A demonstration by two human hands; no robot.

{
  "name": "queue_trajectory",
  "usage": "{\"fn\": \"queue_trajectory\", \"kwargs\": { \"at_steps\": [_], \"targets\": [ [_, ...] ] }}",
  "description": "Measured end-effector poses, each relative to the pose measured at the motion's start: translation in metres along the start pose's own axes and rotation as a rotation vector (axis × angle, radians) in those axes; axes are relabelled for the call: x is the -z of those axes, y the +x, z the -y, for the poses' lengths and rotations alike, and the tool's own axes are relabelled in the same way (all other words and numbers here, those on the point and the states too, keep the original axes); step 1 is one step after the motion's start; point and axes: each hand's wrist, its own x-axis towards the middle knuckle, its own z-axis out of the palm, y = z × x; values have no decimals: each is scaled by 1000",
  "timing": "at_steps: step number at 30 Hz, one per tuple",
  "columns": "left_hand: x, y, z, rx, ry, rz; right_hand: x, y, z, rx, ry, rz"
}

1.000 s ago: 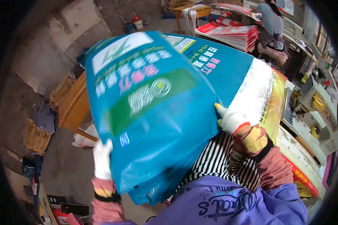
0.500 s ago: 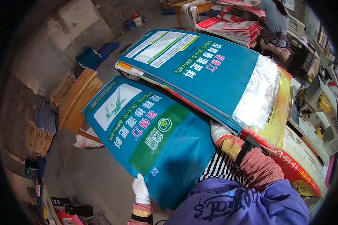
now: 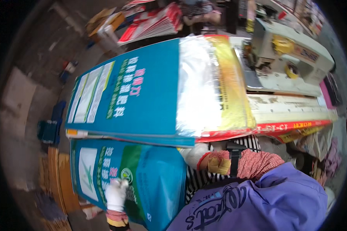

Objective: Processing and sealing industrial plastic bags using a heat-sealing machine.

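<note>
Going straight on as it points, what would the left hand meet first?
Likely the upper bag stack, past the lower blue bag under the left hand; whether hand and bag touch is unclear.

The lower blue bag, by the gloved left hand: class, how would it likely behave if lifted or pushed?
The lower blue bag would probably flop, as its plain end bends in soft curves. It may slide easily, since its surface looks smooth with a slight sheen. It seems unlikely to roll, being broad and flattish.
</note>
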Motion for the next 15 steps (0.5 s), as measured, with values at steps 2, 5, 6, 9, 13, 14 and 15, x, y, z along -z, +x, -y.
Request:
{"fn": "queue_trajectory", "kwargs": {
  "at_steps": [2,5,6,9,13,14,15],
  "targets": [
    [26,52,-58,-132,-205,-60,52,-36,31,-134,-320,356],
    [24,124,-163,-544,-368,-135,114,-64,45,4,-460,568],
    [16,143,-195,-602,-380,-134,122,-63,37,204,-454,641],
    [-7,189,-264,-712,-299,-174,166,-64,32,392,-170,743],
    [-28,230,-315,-550,-18,-265,214,-50,16,594,-29,186],
    [-36,241,-317,-551,-22,-266,225,-43,18,388,75,135],
    [-45,255,-321,-532,-104,-250,240,-36,23,173,176,77]
  ]
}}
